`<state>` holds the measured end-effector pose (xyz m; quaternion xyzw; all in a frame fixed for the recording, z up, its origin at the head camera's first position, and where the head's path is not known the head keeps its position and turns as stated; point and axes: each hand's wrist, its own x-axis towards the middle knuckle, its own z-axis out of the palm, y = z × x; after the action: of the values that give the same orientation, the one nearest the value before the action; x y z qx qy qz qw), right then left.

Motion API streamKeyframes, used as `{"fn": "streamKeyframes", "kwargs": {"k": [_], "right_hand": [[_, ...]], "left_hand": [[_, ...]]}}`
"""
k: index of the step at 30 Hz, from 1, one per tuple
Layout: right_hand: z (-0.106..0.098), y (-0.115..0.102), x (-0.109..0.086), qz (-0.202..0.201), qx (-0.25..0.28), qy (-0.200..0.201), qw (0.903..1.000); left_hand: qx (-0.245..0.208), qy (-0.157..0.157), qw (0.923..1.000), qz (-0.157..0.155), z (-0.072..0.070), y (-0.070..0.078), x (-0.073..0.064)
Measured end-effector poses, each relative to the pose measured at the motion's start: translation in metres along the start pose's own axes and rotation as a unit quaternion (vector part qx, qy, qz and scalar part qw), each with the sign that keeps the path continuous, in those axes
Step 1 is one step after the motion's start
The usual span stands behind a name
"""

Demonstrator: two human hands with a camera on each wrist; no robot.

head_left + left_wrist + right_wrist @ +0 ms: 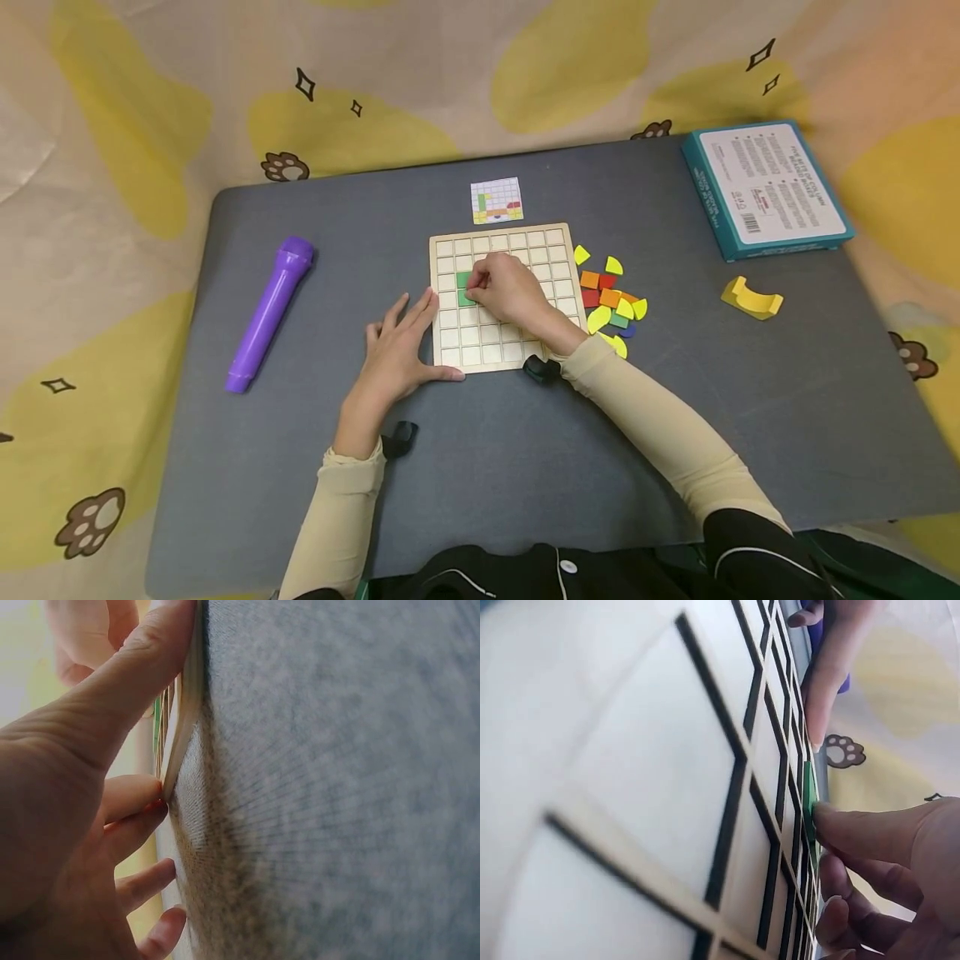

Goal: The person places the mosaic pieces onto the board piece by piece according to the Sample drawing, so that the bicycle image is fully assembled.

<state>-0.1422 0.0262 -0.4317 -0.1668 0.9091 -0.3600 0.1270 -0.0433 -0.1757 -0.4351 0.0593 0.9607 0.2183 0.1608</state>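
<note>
A wooden grid board (470, 356) lies on the grey table. My left hand (396, 360) touches its near left corner, fingers spread and fairly straight, with the thumb along the near edge. Over the board's left part, my right hand (508, 289) pinches at a green square tile (466, 297) with thumb and fingertips. Another green square (462, 280) lies just beyond it, in the same column. In the right wrist view the thumb meets the green piece (810, 795); the fingers partly hide the contact. Beyond the board lies a small pattern card (495, 190) printed with a coloured grid.
Loose yellow, orange, red, green and blue pieces (609, 298) are heaped against the board's right side. A purple microphone (270, 312) lies to the left. At the right are a teal box (772, 187) and a yellow curved block (752, 299). Patterned cloth (420, 83) hangs behind the table.
</note>
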Motion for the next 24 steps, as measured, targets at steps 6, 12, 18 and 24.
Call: {"fn": "streamKeyframes", "kwargs": {"k": [6,12,18,24], "right_hand": [[-0.015,0.01,-0.016,0.018,-0.007,0.014,0.9997],[-0.043,0.033,-0.039,0.029,0.004,0.038,0.9988],[-0.067,0.059,-0.07,0.066,0.017,0.062,0.9958],[-0.08,0.077,-0.103,0.082,0.01,0.077,0.9935]], "left_hand": [[-0.001,-0.001,1.0,0.0,0.001,0.0,0.0],[-0.004,0.0,1.0,0.002,0.002,-0.001,0.0],[-0.002,0.0,1.0,0.008,0.001,-0.003,0.0],[0.001,-0.003,0.9999,0.01,0.002,-0.004,0.001]]}}
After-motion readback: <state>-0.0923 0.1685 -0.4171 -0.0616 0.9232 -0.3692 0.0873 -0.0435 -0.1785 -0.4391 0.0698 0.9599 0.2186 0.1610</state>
